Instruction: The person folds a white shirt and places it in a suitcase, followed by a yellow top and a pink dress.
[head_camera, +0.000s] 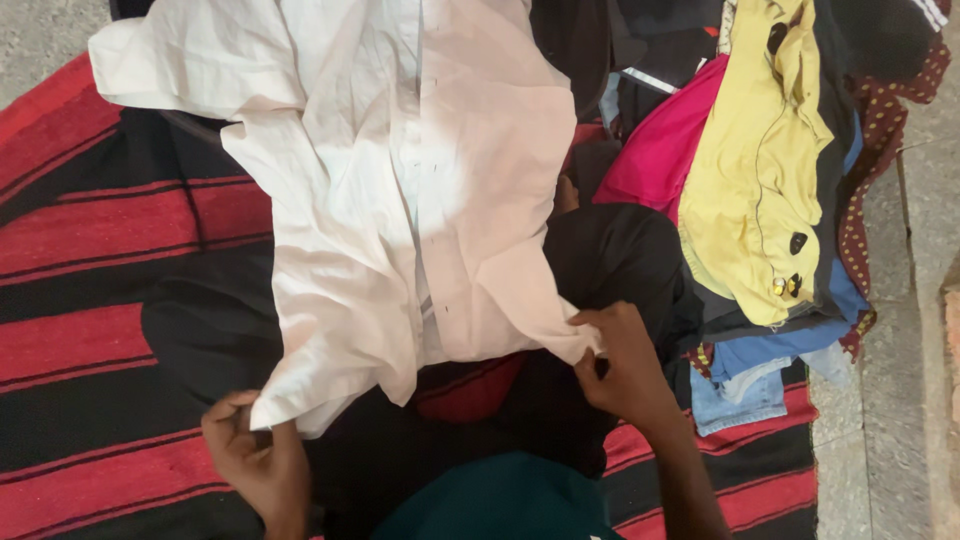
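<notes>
A white button-up shirt (400, 170) lies spread open across my lap and a red and black striped mat (90, 250). My left hand (255, 455) grips the shirt's lower left hem corner near the bottom of the view. My right hand (620, 365) pinches the shirt's lower right hem corner. Both corners are lifted slightly off the dark cloth (610, 255) underneath.
A heap of clothes sits at the upper right: a yellow garment (760, 170), a pink one (660, 140), blue denim (745, 385) and dark pieces (660, 40). Grey stone floor (900, 440) borders the mat on the right.
</notes>
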